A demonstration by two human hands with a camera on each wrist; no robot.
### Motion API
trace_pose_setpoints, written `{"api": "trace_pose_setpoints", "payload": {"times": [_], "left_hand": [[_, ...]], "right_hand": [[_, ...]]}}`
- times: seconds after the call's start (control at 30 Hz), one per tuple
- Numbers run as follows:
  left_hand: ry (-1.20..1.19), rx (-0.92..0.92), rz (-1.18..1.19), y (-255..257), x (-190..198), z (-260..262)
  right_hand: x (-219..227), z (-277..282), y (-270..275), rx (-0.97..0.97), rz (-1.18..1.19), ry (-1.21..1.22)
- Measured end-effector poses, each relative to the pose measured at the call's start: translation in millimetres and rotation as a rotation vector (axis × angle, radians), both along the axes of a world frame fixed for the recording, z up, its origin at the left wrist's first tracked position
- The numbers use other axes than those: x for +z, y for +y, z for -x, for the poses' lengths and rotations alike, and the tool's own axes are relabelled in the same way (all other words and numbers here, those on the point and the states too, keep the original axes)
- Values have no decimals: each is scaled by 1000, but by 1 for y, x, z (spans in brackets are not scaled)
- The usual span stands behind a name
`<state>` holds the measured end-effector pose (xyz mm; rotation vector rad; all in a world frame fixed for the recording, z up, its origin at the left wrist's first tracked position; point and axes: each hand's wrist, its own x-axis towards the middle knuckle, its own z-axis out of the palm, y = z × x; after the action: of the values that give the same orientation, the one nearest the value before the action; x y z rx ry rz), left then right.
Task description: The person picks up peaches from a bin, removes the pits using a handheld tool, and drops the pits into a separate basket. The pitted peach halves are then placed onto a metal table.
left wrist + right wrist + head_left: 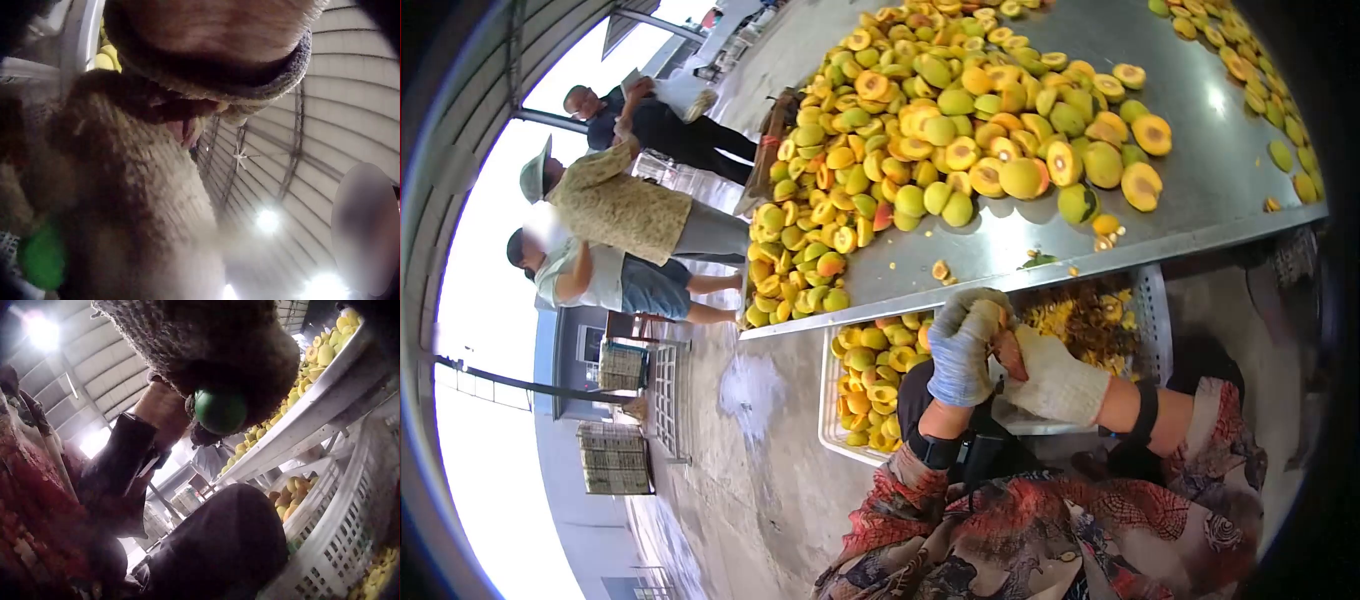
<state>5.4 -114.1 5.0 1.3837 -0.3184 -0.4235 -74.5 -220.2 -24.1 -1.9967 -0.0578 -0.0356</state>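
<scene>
My left hand (963,345), in a blue-grey knit glove, meets my right hand (1055,378), in a white knit glove, just below the table's front edge. Between them shows a reddish-brown piece (1008,355), held in the left hand's curled fingers; I cannot tell its kind. In the right wrist view, a smooth, round green end of a tool (220,411) sticks out of the right glove, whose fingers wrap it. The rest of that tool is hidden in the hand. Halved yellow-green peaches (940,130) are heaped on the metal table (1200,190) beyond the hands.
A white crate (832,425) of peach halves stands under the table edge at left. Another perforated crate (1155,320), with yellow and brown scraps, stands below the hands. Several people (620,200) stand beyond the table's left side. Stacked crates (613,458) stand farther off.
</scene>
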Motion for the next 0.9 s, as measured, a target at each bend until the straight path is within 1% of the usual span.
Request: {"api": "trace_pose_setpoints", "payload": {"times": [0.03, 0.1, 0.13, 0.2, 0.27, 0.33, 0.37, 0.43, 0.57, 0.63, 0.77, 0.83, 0.87, 0.9], "left_hand": [[-11, 7, 5, 5, 0, -1], [-16, -109, -126, 10, 3, -5], [-26, -106, -121, 11, 4, -7], [-55, -158, -233, 14, 5, -7], [-34, -159, -226, 13, 9, -8], [-27, -257, -282, 16, 13, -11], [-30, -254, -281, 17, 17, -13], [-103, -375, -384, 17, 24, -16], [-87, -422, -436, 17, 30, -22], [-139, -490, -518, 15, 37, -23], [-187, -538, -563, 13, 40, -27], [-294, -598, -617, 12, 40, -31], [-294, -598, -616, 12, 41, -31], [-240, -601, -618, 11, 44, -29]], "right_hand": [[1, 2, 0, 7, 5, -11], [0, 4, -1, 50, 38, -24], [-4, 5, 0, 53, 43, -34], [-9, 6, 5, -31, -17, 26], [3, 9, 3, -28, 8, -6], [5, 9, 4, 29, -76, 218], [5, 9, 3, 31, -74, 215], [5, 9, 4, 84, 11, 65], [5, 9, 6, 101, -37, 64], [-1, 10, 9, 98, -114, 55], [4, 13, 8, 77, -125, 22], [16, 13, 3, 154, -120, 190], [15, 13, 2, 154, -119, 191], [13, 14, 0, 224, -367, 244]]}}
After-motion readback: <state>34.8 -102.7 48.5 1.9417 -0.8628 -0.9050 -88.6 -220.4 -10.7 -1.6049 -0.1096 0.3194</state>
